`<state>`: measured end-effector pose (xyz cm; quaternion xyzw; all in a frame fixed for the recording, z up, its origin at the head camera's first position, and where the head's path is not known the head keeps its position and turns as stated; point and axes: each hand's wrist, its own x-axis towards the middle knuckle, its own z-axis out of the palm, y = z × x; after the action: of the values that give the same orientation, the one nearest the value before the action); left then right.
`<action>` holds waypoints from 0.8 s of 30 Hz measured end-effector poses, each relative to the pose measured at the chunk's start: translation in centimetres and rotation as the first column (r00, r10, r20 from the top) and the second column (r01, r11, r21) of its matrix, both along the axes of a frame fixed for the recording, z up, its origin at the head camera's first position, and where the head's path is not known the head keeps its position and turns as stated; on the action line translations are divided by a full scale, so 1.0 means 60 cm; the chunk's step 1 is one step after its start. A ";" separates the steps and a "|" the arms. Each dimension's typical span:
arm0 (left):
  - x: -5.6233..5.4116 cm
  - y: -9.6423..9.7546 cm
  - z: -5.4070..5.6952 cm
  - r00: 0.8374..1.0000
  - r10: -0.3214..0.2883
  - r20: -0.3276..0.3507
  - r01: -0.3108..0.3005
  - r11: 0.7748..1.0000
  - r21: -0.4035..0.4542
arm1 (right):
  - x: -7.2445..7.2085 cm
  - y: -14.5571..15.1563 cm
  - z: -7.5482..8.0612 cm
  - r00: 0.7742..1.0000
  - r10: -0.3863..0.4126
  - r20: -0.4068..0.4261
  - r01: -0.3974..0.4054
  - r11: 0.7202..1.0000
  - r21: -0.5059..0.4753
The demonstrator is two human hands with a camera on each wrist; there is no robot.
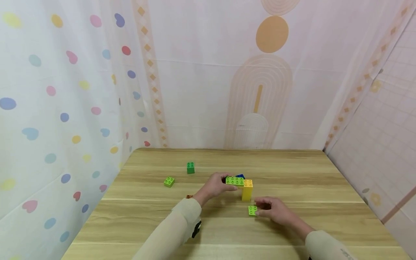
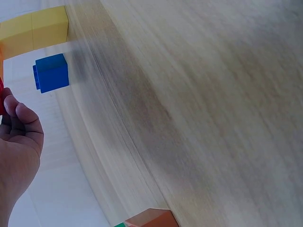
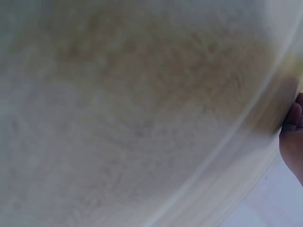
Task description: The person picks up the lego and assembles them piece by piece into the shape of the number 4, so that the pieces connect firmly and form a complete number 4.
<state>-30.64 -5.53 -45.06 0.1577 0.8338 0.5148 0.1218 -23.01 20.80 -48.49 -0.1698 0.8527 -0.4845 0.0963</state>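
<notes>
My left hand [image 1: 218, 186] grips a long lime green brick [image 1: 234, 181], thumb along the front and fingers behind. Its right end meets a standing stack of yellow bricks [image 1: 247, 192]. From the left wrist, the fingers of the left hand [image 2: 19, 142] are curled at a red piece [image 2: 1, 98] by the frame edge, and the yellow stack [image 2: 35, 30] stands beyond. Low on the right, my right hand [image 1: 276, 211] has its thumb tip at the edge of a small lime brick [image 1: 252, 211], forefinger apart behind it. The right wrist view is blurred and catches only part of that hand [image 3: 292, 137].
A blue brick [image 1: 240, 176] sits behind the long lime brick. To the left are a dark green brick [image 1: 190, 168] and another small lime brick [image 1: 169, 181]. An orange brick [image 1: 189, 196] is partly hidden by the left wrist. A patterned curtain [image 1: 195, 90] rises behind the wooden table [image 1: 146, 216].
</notes>
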 end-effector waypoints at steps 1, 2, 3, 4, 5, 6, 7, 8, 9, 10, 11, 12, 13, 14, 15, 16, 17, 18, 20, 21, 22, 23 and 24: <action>0.000 0.000 0.000 1.000 0.002 0.001 -0.002 1.000 -0.002 | 0.000 -0.002 -0.002 1.000 -0.007 -0.008 0.007 1.000 0.003; 0.000 -0.001 0.000 1.000 0.002 0.000 -0.002 1.000 -0.001 | 0.001 -0.004 -0.003 1.000 -0.015 -0.013 0.015 1.000 0.006; 0.001 -0.001 0.001 1.000 0.003 -0.001 -0.003 1.000 -0.002 | 0.001 -0.005 -0.005 1.000 -0.023 -0.018 0.024 1.000 0.010; 0.001 -0.001 0.001 1.000 0.004 -0.002 -0.004 1.000 -0.003 | 0.001 -0.006 -0.007 0.999 -0.023 -0.032 0.024 0.999 0.023; 0.001 -0.002 0.001 1.000 0.003 -0.005 -0.003 1.000 -0.004 | 0.000 -0.007 -0.008 0.999 -0.026 -0.044 0.028 0.999 0.034; 0.001 -0.002 0.001 1.000 0.002 -0.008 -0.002 1.000 -0.002 | 0.000 -0.008 -0.009 0.998 -0.027 -0.056 0.029 0.999 0.046; 0.000 -0.002 0.001 1.000 0.000 -0.014 0.000 1.000 -0.002 | 0.000 -0.008 -0.011 0.997 -0.024 -0.073 0.029 0.997 0.065; 0.000 -0.003 0.000 1.000 -0.001 -0.015 0.001 1.000 -0.002 | 0.000 -0.009 -0.012 0.996 -0.021 -0.090 0.029 0.996 0.079; 0.000 -0.003 0.000 1.000 -0.001 -0.015 0.001 1.000 -0.003 | 0.001 -0.009 -0.012 0.994 -0.019 -0.103 0.029 0.995 0.097; 0.000 -0.003 -0.001 1.000 -0.003 -0.017 0.003 1.000 -0.003 | 0.001 -0.010 -0.013 0.993 -0.015 -0.116 0.028 0.993 0.112; 0.000 -0.003 -0.001 1.000 -0.003 -0.015 0.003 1.000 -0.002 | 0.001 -0.011 -0.013 0.992 -0.017 -0.122 0.033 0.991 0.126; -0.001 -0.003 -0.001 1.000 -0.004 -0.014 0.004 1.000 0.000 | 0.001 -0.012 -0.013 0.991 -0.013 -0.134 0.032 0.989 0.145; -0.001 -0.003 -0.002 1.000 -0.004 -0.012 0.004 1.000 0.000 | 0.001 -0.012 -0.013 0.989 -0.007 -0.146 0.032 0.986 0.166; 0.000 -0.003 -0.001 1.000 -0.005 -0.010 0.005 1.000 0.002 | 0.001 -0.013 -0.013 0.989 -0.003 -0.150 0.031 0.983 0.178; 0.000 -0.002 -0.001 1.000 -0.007 -0.011 0.007 1.000 0.003 | 0.001 -0.014 -0.014 0.988 0.001 -0.155 0.029 0.981 0.193; 0.000 -0.002 -0.001 1.000 -0.009 -0.010 0.009 1.000 0.004 | 0.001 -0.014 -0.014 0.986 0.007 -0.164 0.027 0.978 0.205; 0.000 -0.002 -0.001 1.000 -0.009 -0.010 0.009 1.000 0.006 | 0.000 -0.015 -0.014 0.985 0.011 -0.172 0.027 0.976 0.216; 0.001 -0.002 0.000 1.000 -0.010 -0.009 0.010 1.000 0.004 | 0.000 -0.015 -0.015 0.984 0.016 -0.178 0.024 0.975 0.220; 0.001 -0.002 0.000 1.000 -0.012 -0.013 0.012 1.000 0.005 | -0.001 -0.015 -0.015 0.983 0.024 -0.184 0.015 0.977 0.211; 0.002 -0.002 0.000 1.000 -0.011 -0.012 0.011 1.000 0.003 | -0.002 -0.015 -0.014 0.982 0.028 -0.187 0.011 0.978 0.206; 0.002 -0.002 0.000 1.000 -0.011 -0.015 0.011 1.000 0.001 | -0.003 -0.014 -0.014 0.982 0.029 -0.187 0.009 0.980 0.199; 0.002 -0.002 0.000 1.000 -0.010 -0.016 0.010 1.000 -0.001 | -0.003 -0.013 -0.013 0.982 0.029 -0.184 0.007 0.982 0.191; 0.002 -0.002 0.000 1.000 -0.010 -0.017 0.010 1.000 -0.003 | -0.003 -0.012 -0.012 0.983 0.028 -0.180 0.006 0.983 0.186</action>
<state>-30.50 -5.66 -45.07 0.1660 0.8349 0.5115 0.1175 -23.22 20.06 -49.18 -0.2080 0.8985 -0.3849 0.0361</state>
